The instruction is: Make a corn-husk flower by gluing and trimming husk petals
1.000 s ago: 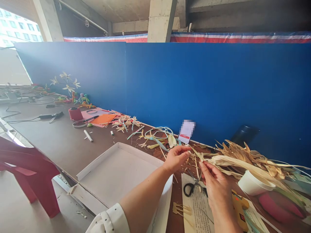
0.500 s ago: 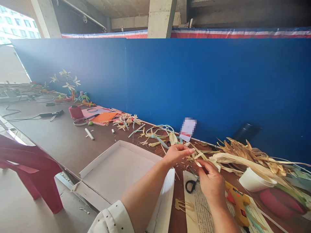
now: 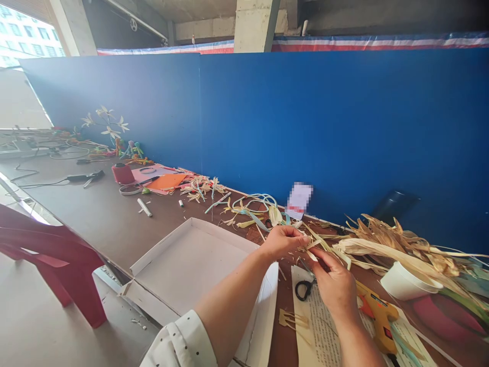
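My left hand is closed in a pinch, thumb against fingers, on a pale strip of corn husk. Close on its right, my right hand also has its fingertips closed on the husk, near its lower end. Part of the strip is hidden behind the fingers. Black-handled scissors lie just beneath my hands, on a printed sheet. To the right rests a yellow glue gun. Dry corn husks are heaped beyond my right hand.
An open white cardboard box lies left of my forearms. A white cup tilts at the right near a dark pink round object. Husk flowers and a red thread spool line the back. A blue partition stands behind.
The view has shifted slightly, so the whole scene sits a little further right and higher. Both hands keep hold of the husk strip, with only small finger movements.
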`<state>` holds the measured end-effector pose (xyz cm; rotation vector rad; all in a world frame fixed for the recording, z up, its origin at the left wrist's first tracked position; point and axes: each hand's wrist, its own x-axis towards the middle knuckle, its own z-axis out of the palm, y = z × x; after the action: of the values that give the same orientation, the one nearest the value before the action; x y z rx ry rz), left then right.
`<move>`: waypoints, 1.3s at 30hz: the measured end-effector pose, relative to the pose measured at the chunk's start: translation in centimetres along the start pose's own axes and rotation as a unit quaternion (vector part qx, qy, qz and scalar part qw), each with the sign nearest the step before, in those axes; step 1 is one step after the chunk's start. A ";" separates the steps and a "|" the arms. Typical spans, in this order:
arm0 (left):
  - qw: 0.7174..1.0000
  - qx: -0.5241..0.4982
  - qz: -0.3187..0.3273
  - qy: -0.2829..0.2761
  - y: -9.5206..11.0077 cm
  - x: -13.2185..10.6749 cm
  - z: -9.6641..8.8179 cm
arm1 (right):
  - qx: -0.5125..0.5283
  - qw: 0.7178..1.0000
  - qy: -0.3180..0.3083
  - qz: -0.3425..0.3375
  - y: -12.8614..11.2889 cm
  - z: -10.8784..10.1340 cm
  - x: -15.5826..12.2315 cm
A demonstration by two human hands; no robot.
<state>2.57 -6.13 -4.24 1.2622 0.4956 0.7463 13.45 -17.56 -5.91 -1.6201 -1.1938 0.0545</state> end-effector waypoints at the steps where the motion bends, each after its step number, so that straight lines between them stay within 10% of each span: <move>1: 1.000 -0.003 0.000 0.000 0.0 0.0 0.0 | 0.005 1.000 -0.002 -0.007 0.0 0.0 0.0; 19: 0.999 0.018 0.044 -0.010 -0.2 0.0 0.3 | 0.072 0.985 -0.038 0.153 -0.6 0.1 0.0; 39: 0.999 0.017 0.040 -0.012 0.4 -0.3 0.3 | 0.053 0.991 0.007 0.122 -0.6 0.1 -0.1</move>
<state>2.52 -6.52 -3.83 1.3276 0.4404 0.7919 12.96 -17.60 -5.49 -1.6615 -0.9606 0.2576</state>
